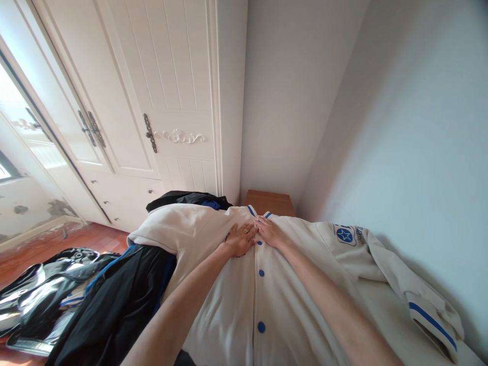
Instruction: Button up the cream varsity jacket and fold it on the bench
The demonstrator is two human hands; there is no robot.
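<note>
A cream baseball jersey (229, 290) with blue buttons and blue trim lies spread out, front side up, its collar at the far end. My left hand (242, 239) rests on the chest beside the button strip, fingers stretched out, a ring on one of them. It partly covers some dark lettering. Just below the collar, my right hand (269, 230) has its fingertips closed on the edge of the button strip, touching the left fingers. Below the hands the front edges meet along a line of blue buttons. What lies under the fingertips is hidden.
Dark clothing (122, 300) hangs at the left, above shiny bags (38, 295) on the red floor (102, 239). A black garment (183, 197) lies behind the jersey. Beyond stand a white wardrobe (175, 76) and a small wooden cabinet (269, 200). A wall (415, 132) closes off the right.
</note>
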